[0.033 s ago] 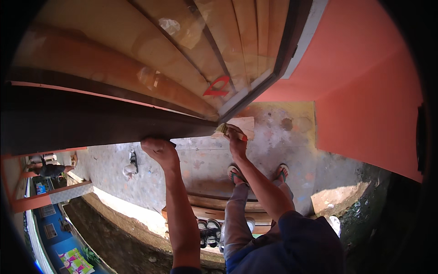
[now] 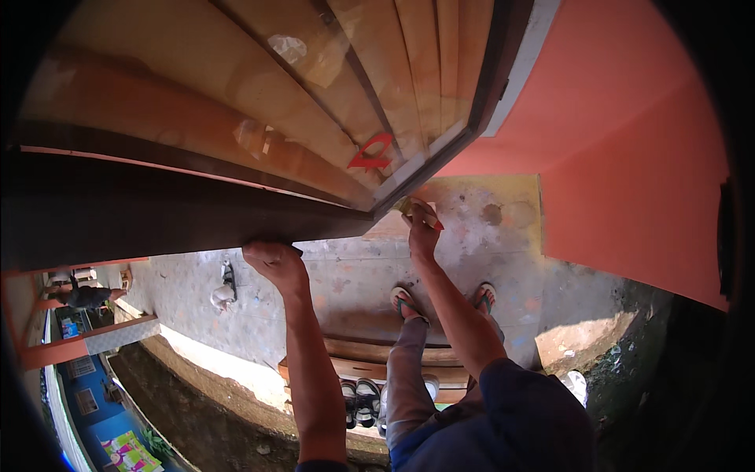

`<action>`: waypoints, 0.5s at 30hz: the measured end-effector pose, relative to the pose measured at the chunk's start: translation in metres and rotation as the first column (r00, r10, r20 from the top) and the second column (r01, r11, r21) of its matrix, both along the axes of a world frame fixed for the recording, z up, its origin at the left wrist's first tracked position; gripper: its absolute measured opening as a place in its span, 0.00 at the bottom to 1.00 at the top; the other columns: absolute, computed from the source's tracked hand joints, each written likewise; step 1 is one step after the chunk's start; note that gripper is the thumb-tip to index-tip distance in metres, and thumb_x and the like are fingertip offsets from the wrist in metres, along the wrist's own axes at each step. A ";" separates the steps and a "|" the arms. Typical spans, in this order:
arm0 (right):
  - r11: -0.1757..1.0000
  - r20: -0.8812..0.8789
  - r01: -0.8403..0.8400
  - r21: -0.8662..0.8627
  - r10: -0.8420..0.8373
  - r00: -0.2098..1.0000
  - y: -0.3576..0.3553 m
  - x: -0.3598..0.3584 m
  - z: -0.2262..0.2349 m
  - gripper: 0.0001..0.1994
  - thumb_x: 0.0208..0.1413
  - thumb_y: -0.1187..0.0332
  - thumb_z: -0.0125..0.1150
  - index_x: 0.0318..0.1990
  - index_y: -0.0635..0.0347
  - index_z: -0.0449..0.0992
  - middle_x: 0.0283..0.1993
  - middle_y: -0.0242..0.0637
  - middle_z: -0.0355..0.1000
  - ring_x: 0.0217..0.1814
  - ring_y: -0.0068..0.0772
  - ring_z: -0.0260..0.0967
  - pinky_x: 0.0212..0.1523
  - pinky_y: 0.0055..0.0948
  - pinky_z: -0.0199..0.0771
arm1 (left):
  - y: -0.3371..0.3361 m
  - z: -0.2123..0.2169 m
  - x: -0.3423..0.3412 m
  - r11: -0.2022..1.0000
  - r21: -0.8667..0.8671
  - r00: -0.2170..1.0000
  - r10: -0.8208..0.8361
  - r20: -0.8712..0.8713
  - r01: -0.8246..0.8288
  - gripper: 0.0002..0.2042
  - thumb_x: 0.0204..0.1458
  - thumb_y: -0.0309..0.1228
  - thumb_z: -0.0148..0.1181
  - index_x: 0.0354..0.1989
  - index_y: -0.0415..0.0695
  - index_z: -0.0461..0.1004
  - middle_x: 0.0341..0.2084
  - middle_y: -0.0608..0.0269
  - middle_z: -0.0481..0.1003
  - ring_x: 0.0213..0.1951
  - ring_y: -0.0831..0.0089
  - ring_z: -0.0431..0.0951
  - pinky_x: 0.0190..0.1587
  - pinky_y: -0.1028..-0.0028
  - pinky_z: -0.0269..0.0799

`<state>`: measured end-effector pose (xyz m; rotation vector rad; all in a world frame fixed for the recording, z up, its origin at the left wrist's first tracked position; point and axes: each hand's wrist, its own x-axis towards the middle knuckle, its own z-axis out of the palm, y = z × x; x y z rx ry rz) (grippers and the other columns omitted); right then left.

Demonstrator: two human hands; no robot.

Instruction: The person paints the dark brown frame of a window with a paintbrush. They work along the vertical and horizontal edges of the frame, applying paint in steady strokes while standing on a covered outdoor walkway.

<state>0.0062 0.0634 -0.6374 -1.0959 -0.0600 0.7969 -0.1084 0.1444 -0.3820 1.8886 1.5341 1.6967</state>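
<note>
A large dark brown window frame (image 2: 189, 206) spans the upper left, holding a glass pane (image 2: 314, 94) with a red painted mark. My left hand (image 2: 274, 261) is closed at the frame's lower edge; a short dark end shows beside its fingers, and the rest of the grip is hidden. In my closed right hand (image 2: 423, 234) is a paintbrush with a red-ended handle (image 2: 437, 226). Its pale bristles (image 2: 404, 206) lie close to the frame's lower corner; contact cannot be made out.
A wooden bench (image 2: 385, 352) stands behind my sandalled feet, with shoes (image 2: 362, 400) under it. An orange wall (image 2: 629, 157) rises on the right. On the concrete floor (image 2: 346, 275) lies a whitish bundle (image 2: 223, 296). Another person (image 2: 85, 296) is far left.
My right hand and the paintbrush have moved slightly right and up, along the frame's corner. The window frame has shifted a little in view. My left hand stays in place.
</note>
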 end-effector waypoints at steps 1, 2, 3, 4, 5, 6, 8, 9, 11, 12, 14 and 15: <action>0.981 0.023 0.192 -0.018 -0.191 0.981 0.009 0.045 0.008 0.13 0.67 0.68 0.52 0.53 0.66 0.74 0.50 0.40 0.74 0.53 0.30 0.72 0.55 0.31 0.76 | -0.003 -0.003 -0.003 0.999 -0.050 1.000 -0.019 0.023 0.020 0.36 0.65 0.61 0.23 0.18 0.40 0.54 0.11 0.66 0.58 0.15 0.76 0.58 0.18 0.74 0.54; 0.940 0.039 0.342 -0.016 -0.341 0.939 0.014 0.081 0.018 0.14 0.68 0.67 0.51 0.54 0.67 0.73 0.52 0.41 0.73 0.55 0.31 0.71 0.58 0.32 0.74 | -0.007 -0.006 -0.008 0.994 -0.102 0.999 -0.030 0.044 0.034 0.36 0.65 0.61 0.22 0.18 0.40 0.54 0.11 0.65 0.58 0.15 0.76 0.58 0.18 0.74 0.54; 0.882 0.035 0.471 0.018 -0.471 0.881 0.019 0.112 0.026 0.15 0.68 0.67 0.50 0.55 0.67 0.73 0.54 0.42 0.72 0.57 0.31 0.70 0.60 0.32 0.72 | -0.007 -0.007 -0.005 0.994 -0.102 0.998 -0.027 0.061 0.033 0.36 0.65 0.61 0.22 0.18 0.40 0.54 0.11 0.65 0.59 0.15 0.76 0.58 0.18 0.74 0.55; 0.848 0.008 0.529 0.038 -0.530 0.848 0.027 0.131 0.024 0.16 0.68 0.66 0.50 0.57 0.67 0.72 0.55 0.42 0.72 0.57 0.31 0.70 0.59 0.31 0.73 | 0.000 -0.013 0.000 0.995 -0.101 0.996 -0.010 0.084 0.018 0.36 0.65 0.61 0.22 0.18 0.40 0.54 0.11 0.65 0.59 0.15 0.76 0.58 0.18 0.74 0.55; 0.864 -0.008 0.495 0.090 -0.497 0.868 0.030 0.130 0.017 0.15 0.68 0.67 0.50 0.57 0.67 0.72 0.54 0.41 0.72 0.56 0.30 0.70 0.59 0.30 0.73 | 0.002 -0.021 -0.002 0.993 -0.114 0.995 0.008 0.100 0.004 0.36 0.65 0.62 0.22 0.18 0.40 0.54 0.11 0.65 0.59 0.15 0.76 0.58 0.18 0.74 0.55; 0.937 0.005 0.345 0.060 -0.346 0.938 0.031 0.112 -0.001 0.14 0.67 0.69 0.51 0.55 0.66 0.73 0.52 0.41 0.73 0.54 0.29 0.71 0.56 0.29 0.74 | 0.003 -0.030 -0.010 0.991 -0.134 0.997 -0.021 0.080 0.031 0.33 0.65 0.61 0.21 0.29 0.39 0.57 0.17 0.63 0.61 0.15 0.76 0.61 0.15 0.76 0.58; 1.000 -0.069 -0.013 -0.023 0.012 0.998 0.012 0.040 -0.015 0.11 0.63 0.69 0.57 0.49 0.64 0.78 0.44 0.36 0.75 0.45 0.26 0.73 0.47 0.27 0.78 | 0.006 -0.043 -0.027 0.989 -0.143 0.999 -0.018 0.041 0.024 0.33 0.65 0.61 0.21 0.42 0.38 0.60 0.23 0.63 0.64 0.15 0.78 0.63 0.13 0.79 0.62; 0.944 -0.177 -0.327 -0.049 0.314 0.933 -0.007 0.007 -0.023 0.11 0.60 0.68 0.61 0.47 0.62 0.79 0.39 0.34 0.75 0.40 0.24 0.73 0.43 0.27 0.79 | 0.003 -0.037 -0.022 0.984 -0.179 0.999 -0.017 0.043 0.024 0.33 0.65 0.61 0.21 0.43 0.38 0.60 0.25 0.62 0.65 0.18 0.77 0.64 0.16 0.79 0.63; 0.703 -0.206 -0.708 -0.061 0.685 0.699 -0.038 -0.043 -0.029 0.10 0.57 0.67 0.65 0.43 0.60 0.81 0.34 0.30 0.75 0.35 0.22 0.73 0.39 0.29 0.81 | -0.005 -0.022 -0.012 0.968 -0.250 0.999 -0.011 0.039 0.020 0.32 0.66 0.59 0.22 0.44 0.37 0.60 0.30 0.60 0.65 0.23 0.76 0.65 0.23 0.78 0.66; 0.759 -0.231 -0.650 -0.043 0.625 0.746 -0.033 -0.037 -0.033 0.09 0.57 0.68 0.64 0.44 0.59 0.80 0.38 0.29 0.76 0.40 0.23 0.73 0.41 0.31 0.81 | -0.010 -0.017 -0.016 0.949 -0.309 0.998 -0.042 0.056 0.057 0.32 0.67 0.58 0.22 0.45 0.36 0.60 0.32 0.58 0.66 0.26 0.75 0.65 0.27 0.77 0.68; 0.912 -0.268 -0.406 -0.059 0.377 0.887 -0.012 0.004 -0.036 0.09 0.58 0.69 0.64 0.45 0.59 0.79 0.46 0.30 0.76 0.47 0.24 0.72 0.47 0.35 0.81 | -0.010 -0.018 -0.011 0.964 -0.267 0.998 0.009 0.062 0.008 0.33 0.66 0.59 0.22 0.45 0.36 0.60 0.32 0.57 0.65 0.27 0.74 0.66 0.29 0.76 0.68; 0.985 -0.234 -0.162 -0.051 0.146 0.961 0.005 0.046 -0.025 0.08 0.59 0.70 0.62 0.45 0.59 0.78 0.47 0.31 0.75 0.48 0.26 0.72 0.50 0.35 0.80 | -0.010 -0.019 -0.010 0.969 -0.246 0.997 0.039 0.066 -0.022 0.33 0.66 0.59 0.22 0.45 0.35 0.60 0.32 0.56 0.65 0.27 0.73 0.66 0.29 0.75 0.67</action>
